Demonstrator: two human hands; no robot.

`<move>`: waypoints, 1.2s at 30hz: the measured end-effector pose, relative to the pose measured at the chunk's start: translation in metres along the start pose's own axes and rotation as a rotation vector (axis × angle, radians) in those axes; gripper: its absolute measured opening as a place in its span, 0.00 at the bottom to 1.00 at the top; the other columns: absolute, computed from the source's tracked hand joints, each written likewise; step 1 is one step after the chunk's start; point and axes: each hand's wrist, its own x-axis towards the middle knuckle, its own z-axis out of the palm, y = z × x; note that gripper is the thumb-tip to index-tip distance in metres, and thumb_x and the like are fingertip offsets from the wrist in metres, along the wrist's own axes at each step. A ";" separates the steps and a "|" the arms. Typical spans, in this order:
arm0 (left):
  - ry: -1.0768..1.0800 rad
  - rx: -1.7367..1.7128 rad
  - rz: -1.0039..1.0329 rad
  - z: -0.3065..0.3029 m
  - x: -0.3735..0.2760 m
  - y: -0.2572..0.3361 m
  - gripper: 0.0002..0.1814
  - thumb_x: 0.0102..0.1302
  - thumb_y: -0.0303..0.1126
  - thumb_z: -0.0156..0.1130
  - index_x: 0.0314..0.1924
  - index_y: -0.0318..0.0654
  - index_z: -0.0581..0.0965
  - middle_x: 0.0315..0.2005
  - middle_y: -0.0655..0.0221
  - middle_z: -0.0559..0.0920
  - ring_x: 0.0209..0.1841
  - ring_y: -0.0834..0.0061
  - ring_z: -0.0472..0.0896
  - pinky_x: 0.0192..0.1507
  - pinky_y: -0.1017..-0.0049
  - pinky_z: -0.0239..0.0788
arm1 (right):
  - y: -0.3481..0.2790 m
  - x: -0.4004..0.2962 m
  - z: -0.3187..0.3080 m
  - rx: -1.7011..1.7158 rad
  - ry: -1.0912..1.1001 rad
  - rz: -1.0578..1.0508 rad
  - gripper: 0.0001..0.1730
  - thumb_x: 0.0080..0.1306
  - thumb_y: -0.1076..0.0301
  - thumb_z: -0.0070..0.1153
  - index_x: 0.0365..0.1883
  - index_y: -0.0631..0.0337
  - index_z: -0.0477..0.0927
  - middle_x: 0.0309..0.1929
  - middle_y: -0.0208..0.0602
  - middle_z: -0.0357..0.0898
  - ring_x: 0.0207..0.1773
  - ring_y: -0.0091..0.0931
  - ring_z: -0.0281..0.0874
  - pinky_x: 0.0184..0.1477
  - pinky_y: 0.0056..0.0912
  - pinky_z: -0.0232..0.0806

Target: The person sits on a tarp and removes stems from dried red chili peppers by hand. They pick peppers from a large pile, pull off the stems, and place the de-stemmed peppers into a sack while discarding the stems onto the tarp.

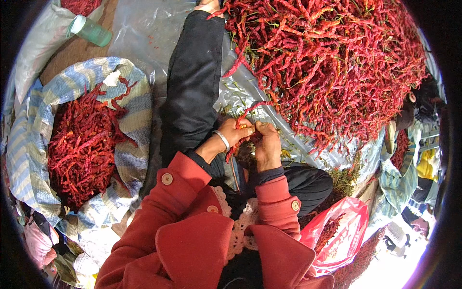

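My left hand (232,133), with a silver bangle at the wrist, is closed around a few dried red chili peppers (239,121). Their wrinkled ends stick out above and below the fist. Against its thumb, my right hand (267,144) pinches at the stem end of the peppers; the exact spot is partly hidden by the fingers. Beyond both hands rises a large heap of dried red chili peppers (335,68), many with green stems. Loose stems (234,90) lie on clear plastic sheeting (278,121) between the heap and my legs.
To the left stands a blue-and-beige striped woven sack (133,119) holding red peppers (85,144). A green bottle (94,32) lies near a white sack (39,47). At lower right are a red-and-white plastic bag (346,234) and a pile of stems (341,180). My outstretched leg (196,65) separates sack and heap.
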 end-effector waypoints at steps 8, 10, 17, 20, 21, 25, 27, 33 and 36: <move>-0.023 -0.085 -0.032 0.004 -0.013 0.007 0.08 0.58 0.32 0.56 0.33 0.33 0.75 0.21 0.72 0.76 0.25 0.83 0.72 0.28 0.81 0.63 | -0.014 0.027 -0.033 -1.429 0.297 -1.110 0.05 0.51 0.73 0.52 0.22 0.63 0.69 0.25 0.43 0.68 0.31 0.40 0.65 0.35 0.39 0.61; 0.007 -0.177 -0.010 -0.002 -0.011 0.011 0.09 0.59 0.34 0.56 0.33 0.35 0.75 0.21 0.74 0.75 0.25 0.83 0.71 0.28 0.81 0.62 | -0.035 0.029 -0.053 -1.637 0.183 -0.872 0.06 0.50 0.74 0.50 0.28 0.61 0.72 0.30 0.45 0.70 0.35 0.44 0.67 0.39 0.43 0.62; 0.092 -0.610 -0.078 0.000 -0.001 -0.003 0.19 0.50 0.24 0.64 0.41 0.36 0.68 0.27 0.69 0.73 0.29 0.73 0.76 0.30 0.72 0.70 | -0.075 0.044 -0.028 -1.506 -0.009 -1.072 0.12 0.52 0.72 0.51 0.37 0.59 0.74 0.41 0.44 0.71 0.38 0.42 0.72 0.37 0.40 0.66; 0.121 -0.459 -0.065 -0.007 -0.003 0.000 0.15 0.51 0.24 0.63 0.39 0.36 0.70 0.24 0.71 0.74 0.21 0.79 0.74 0.22 0.79 0.68 | -0.070 0.071 -0.027 -1.725 -0.047 -0.881 0.09 0.52 0.71 0.54 0.33 0.60 0.75 0.41 0.47 0.73 0.38 0.43 0.73 0.36 0.40 0.66; 0.159 -0.433 -0.017 -0.007 -0.004 0.002 0.14 0.51 0.25 0.63 0.38 0.37 0.70 0.24 0.71 0.75 0.21 0.80 0.74 0.22 0.79 0.67 | -0.068 0.072 -0.030 -1.648 -0.095 -0.832 0.09 0.52 0.71 0.54 0.32 0.61 0.75 0.38 0.48 0.73 0.37 0.43 0.73 0.36 0.39 0.66; 0.276 -0.203 0.241 0.001 -0.001 0.008 0.10 0.53 0.26 0.60 0.37 0.36 0.74 0.30 0.73 0.77 0.29 0.85 0.73 0.29 0.82 0.67 | -0.063 0.048 -0.044 -1.371 -0.294 -0.643 0.07 0.51 0.76 0.52 0.30 0.63 0.74 0.25 0.46 0.74 0.29 0.38 0.73 0.30 0.34 0.65; 0.249 0.049 0.399 0.004 0.002 -0.003 0.14 0.52 0.25 0.61 0.41 0.36 0.74 0.32 0.73 0.78 0.32 0.85 0.74 0.35 0.81 0.67 | -0.058 0.029 -0.041 -1.294 -0.394 -0.594 0.07 0.52 0.78 0.50 0.31 0.65 0.74 0.23 0.42 0.74 0.24 0.29 0.73 0.29 0.27 0.64; 0.171 0.446 0.251 0.005 0.000 -0.001 0.13 0.52 0.26 0.60 0.40 0.34 0.74 0.28 0.67 0.78 0.30 0.81 0.74 0.35 0.78 0.66 | -0.048 -0.002 -0.014 -1.314 -0.554 -0.889 0.11 0.47 0.79 0.51 0.32 0.64 0.72 0.28 0.47 0.71 0.32 0.43 0.71 0.34 0.38 0.65; 0.155 0.386 0.194 0.002 0.004 -0.006 0.13 0.52 0.25 0.60 0.40 0.32 0.73 0.27 0.68 0.78 0.29 0.82 0.73 0.34 0.79 0.66 | -0.036 0.000 -0.011 -1.248 -0.533 -0.972 0.10 0.47 0.78 0.53 0.30 0.64 0.71 0.27 0.47 0.70 0.32 0.44 0.70 0.34 0.39 0.65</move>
